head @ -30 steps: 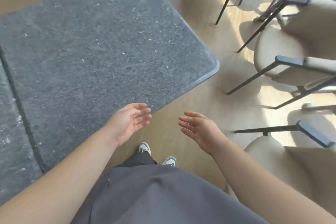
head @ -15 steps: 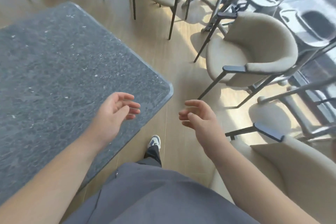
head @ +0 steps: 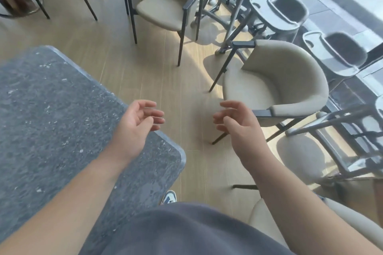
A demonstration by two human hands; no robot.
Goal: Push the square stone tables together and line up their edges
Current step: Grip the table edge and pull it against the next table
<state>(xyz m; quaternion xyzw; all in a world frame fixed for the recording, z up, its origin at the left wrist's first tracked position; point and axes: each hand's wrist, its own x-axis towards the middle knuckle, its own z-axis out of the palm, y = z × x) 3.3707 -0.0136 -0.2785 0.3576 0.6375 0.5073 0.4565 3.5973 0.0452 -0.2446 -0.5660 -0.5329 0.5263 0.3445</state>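
One stone table (head: 51, 130) runs off my left edge, its rounded corner near my shoe (head: 169, 196). Left hand (head: 134, 124) and right hand (head: 238, 124) hover loose, grasping nothing, bare floor (head: 165, 89) between table and chair (head: 275, 87).

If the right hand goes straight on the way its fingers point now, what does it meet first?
The right hand points toward the left hand, with only floor showing between them. So probably the left hand comes first, though depth is unclear.
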